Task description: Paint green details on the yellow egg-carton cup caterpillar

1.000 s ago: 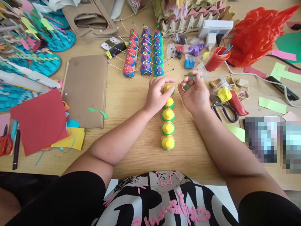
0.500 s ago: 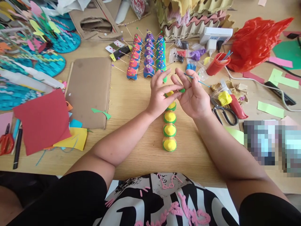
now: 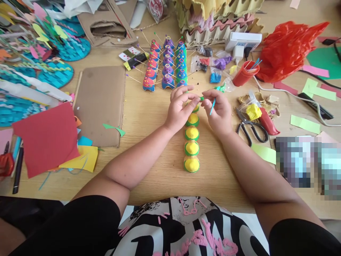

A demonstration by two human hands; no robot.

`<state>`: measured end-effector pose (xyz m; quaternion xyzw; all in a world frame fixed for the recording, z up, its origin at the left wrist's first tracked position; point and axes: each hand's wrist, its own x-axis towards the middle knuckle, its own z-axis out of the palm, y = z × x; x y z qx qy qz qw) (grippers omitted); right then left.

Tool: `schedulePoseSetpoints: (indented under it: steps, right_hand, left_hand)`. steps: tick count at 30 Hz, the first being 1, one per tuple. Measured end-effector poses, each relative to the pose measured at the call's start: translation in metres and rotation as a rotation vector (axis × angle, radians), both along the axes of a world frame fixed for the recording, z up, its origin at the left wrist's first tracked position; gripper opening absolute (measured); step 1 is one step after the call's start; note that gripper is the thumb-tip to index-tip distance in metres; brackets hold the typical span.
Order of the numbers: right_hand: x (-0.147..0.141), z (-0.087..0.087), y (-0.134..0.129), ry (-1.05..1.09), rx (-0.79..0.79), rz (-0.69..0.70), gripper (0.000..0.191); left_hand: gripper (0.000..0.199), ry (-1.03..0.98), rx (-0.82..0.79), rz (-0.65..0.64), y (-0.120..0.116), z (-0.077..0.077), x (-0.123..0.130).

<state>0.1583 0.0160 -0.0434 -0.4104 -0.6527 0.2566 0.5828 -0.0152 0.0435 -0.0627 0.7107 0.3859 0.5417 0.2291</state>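
My left hand (image 3: 180, 108) is closed in a pinch on a small piece of green clay (image 3: 201, 99). Opposite it, the fingertips of my right hand (image 3: 218, 111) reach to the same piece. A thin blue stick (image 3: 212, 106) is held across the fingers of my right hand and slants downward. Beneath both hands runs an egg-carton strip (image 3: 191, 148) of several bumps, covered in yellow with green edges. Its far end is partly hidden by my hands.
Three decorated egg-carton strips, red (image 3: 150, 73), purple (image 3: 168, 70) and blue-green (image 3: 182, 64), stand beyond my hands with pins sticking out. Scissors (image 3: 252, 125), clay bags (image 3: 215, 77) and a red cup (image 3: 244, 74) lie right. Cardboard (image 3: 99, 106) and red paper (image 3: 46, 138) lie left.
My right hand has turned from palm-up with spread fingers to a pinch at the green clay. The blue stick has swung to point downward. My left hand stays nearly in place.
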Motion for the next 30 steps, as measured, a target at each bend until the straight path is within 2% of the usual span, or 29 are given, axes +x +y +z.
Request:
schedulePoseSetpoints:
  steps: [5,9,12,20,25,30]
  right_hand:
    - [-0.004,0.002,-0.004,0.033,-0.015,0.014,0.032]
    - [-0.006,0.003,-0.006,0.129,-0.081,0.064,0.03]
    - [-0.007,0.004,-0.007,0.144,-0.071,0.068,0.03]
    - [-0.005,0.009,-0.008,-0.088,0.044,-0.031,0.038]
    - [-0.006,0.011,-0.008,-0.147,0.101,-0.062,0.034]
    - [-0.005,0.011,-0.009,-0.217,0.062,-0.098,0.033]
  left_hand:
    - [0.047,-0.022,-0.01,-0.01,-0.001,0.002,0.001]
    - [0.047,-0.056,-0.024,-0.027,-0.001,0.0,0.002]
    - [0.046,-0.085,-0.027,-0.04,-0.001,-0.002,0.004]
    - [0.041,-0.147,-0.078,-0.093,-0.005,0.004,0.004]
    - [0.045,-0.163,-0.099,-0.082,-0.008,0.007,0.005]
    - [0.047,-0.139,-0.123,-0.069,-0.009,0.008,0.005]
